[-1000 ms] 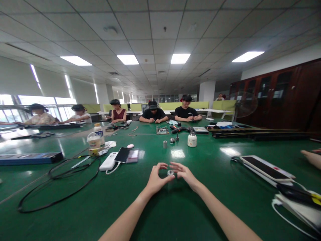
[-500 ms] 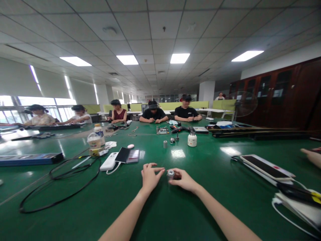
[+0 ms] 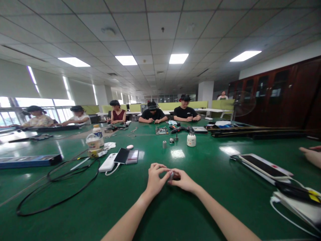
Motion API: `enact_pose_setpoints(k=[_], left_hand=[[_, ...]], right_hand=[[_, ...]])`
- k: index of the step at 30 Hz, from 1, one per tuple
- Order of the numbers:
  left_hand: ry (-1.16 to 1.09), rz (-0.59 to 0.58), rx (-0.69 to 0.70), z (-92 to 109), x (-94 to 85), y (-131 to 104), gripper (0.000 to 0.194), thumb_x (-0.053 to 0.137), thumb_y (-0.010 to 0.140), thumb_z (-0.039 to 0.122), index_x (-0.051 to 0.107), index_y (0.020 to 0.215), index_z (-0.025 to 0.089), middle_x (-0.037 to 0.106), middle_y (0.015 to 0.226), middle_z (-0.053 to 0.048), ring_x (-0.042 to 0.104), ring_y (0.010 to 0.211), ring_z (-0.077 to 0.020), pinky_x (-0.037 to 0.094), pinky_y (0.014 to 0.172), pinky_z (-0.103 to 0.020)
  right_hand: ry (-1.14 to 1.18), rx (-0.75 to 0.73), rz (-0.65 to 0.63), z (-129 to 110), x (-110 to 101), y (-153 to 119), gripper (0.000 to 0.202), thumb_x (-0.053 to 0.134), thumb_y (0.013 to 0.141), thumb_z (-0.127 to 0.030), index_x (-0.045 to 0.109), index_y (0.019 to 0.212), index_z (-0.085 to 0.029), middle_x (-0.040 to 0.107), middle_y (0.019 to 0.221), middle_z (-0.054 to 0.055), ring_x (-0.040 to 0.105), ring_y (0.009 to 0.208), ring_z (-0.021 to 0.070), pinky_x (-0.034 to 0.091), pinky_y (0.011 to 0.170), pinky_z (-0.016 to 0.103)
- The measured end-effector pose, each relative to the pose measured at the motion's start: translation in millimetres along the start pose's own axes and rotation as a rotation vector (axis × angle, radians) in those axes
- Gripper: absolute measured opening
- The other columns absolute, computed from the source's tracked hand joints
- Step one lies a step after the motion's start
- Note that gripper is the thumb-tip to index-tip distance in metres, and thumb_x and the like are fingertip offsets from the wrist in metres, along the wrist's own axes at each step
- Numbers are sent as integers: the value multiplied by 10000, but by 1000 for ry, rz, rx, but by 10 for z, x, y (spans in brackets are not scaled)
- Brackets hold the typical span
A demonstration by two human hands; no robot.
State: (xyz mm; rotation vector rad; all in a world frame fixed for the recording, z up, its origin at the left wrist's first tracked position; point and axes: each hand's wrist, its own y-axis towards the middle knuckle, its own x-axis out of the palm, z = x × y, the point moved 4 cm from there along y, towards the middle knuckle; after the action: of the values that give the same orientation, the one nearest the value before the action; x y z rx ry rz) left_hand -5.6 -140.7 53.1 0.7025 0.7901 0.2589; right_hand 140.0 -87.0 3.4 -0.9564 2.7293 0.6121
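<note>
Just above the green table, my right hand (image 3: 185, 181) grips a small silver metal cylinder (image 3: 171, 175) from the right. My left hand (image 3: 157, 178) has its thumb and fingertips closed at the top of the same piece, hiding most of it. Farther up the table stand a similar grey cylinder (image 3: 164, 144), a shiny metal fitting (image 3: 172, 140) and a small dark upright part (image 3: 177, 137).
To the left lie a white power bank (image 3: 108, 163), a dark phone (image 3: 121, 156) and a looped black cable (image 3: 57, 200). A white jar (image 3: 191, 140) stands ahead. On the right are a phone-like device (image 3: 265, 166) and another person's hand (image 3: 311, 156). Several people sit opposite.
My left hand has moved right and its fingertips have closed on the top of the metal cylinder. My right hand keeps hold of it. The view has shifted slightly.
</note>
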Motion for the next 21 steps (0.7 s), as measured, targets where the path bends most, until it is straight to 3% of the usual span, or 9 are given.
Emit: enact_pose_setpoints(k=[21], left_hand=[[-19, -43, -6, -10, 53, -5, 154, 660, 873, 350, 794, 918, 288, 743, 966, -44, 557, 1024, -276, 421, 904, -424]], right_hand=[[-26, -11, 24, -145, 15, -34, 216, 645, 933, -252, 630, 1118, -141, 688, 1068, 54, 681, 949, 213, 555, 862, 435]])
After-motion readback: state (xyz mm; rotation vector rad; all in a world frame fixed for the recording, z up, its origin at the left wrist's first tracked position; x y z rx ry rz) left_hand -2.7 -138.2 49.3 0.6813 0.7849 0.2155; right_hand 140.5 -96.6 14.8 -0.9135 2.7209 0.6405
